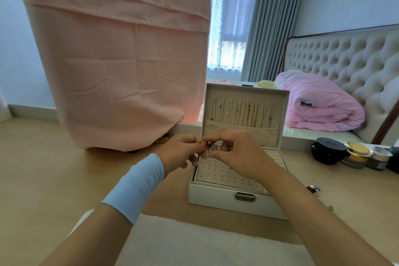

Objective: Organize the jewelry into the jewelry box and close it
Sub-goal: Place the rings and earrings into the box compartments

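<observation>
Left hand [181, 151] and right hand [235, 154] pinch red piece [208, 144] — shape blurred

Upright lid [246, 101] walling the far side of the jewelry box [233, 201], left hand [179, 151] and right hand [237, 153] pinching a red piece [208, 144] above its tray [220, 173], bare counter [54, 168] open at left, jars [354, 154] and loose jewelry [313, 188] at right, pink cloth [116, 60] draped left rear.

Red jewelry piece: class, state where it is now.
Head view, centre: the red jewelry piece is pinched between the left hand and right hand, over the open jewelry box.
</observation>
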Demonstrator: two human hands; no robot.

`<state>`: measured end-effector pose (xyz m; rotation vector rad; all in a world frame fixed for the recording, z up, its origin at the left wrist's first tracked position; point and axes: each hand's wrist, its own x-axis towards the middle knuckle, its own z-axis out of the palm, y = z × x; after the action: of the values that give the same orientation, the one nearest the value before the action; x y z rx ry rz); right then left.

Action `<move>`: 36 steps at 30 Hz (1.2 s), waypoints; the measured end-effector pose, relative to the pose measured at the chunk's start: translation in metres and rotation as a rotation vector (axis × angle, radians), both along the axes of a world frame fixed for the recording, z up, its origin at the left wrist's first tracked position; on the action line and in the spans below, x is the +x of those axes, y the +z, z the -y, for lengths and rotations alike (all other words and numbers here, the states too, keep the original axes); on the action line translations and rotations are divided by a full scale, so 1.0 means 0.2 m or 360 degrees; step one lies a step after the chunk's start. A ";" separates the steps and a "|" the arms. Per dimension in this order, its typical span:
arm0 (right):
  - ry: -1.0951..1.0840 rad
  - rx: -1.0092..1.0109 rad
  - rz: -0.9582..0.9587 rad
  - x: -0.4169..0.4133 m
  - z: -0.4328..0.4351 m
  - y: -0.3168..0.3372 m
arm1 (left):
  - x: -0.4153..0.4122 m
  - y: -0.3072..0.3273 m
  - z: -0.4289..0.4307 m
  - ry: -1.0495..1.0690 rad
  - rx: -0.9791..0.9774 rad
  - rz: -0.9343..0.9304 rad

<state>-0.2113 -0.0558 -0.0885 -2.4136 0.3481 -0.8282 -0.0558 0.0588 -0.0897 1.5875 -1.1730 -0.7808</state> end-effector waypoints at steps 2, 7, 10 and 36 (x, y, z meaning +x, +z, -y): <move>-0.0018 -0.0040 0.0004 0.01 -0.01 0.00 | -0.01 -0.01 -0.03 -0.0010 0.0001 -0.0037; 0.0016 -0.0014 0.0089 0.02 -0.04 -0.03 | -0.01 -0.04 -0.05 0.0116 -0.0132 0.0113; -0.0042 -0.0049 0.0085 0.02 -0.05 -0.04 | -0.01 -0.10 -0.06 0.0256 -0.0270 0.0444; -0.0210 -0.0263 -0.0618 0.03 -0.06 -0.04 | 0.00 -0.28 -0.11 0.0357 -0.0325 0.0929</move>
<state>-0.2061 -0.0445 -0.0967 -2.7289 0.6137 -0.4502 -0.0553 0.0815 -0.1451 1.7866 -1.3927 -0.0371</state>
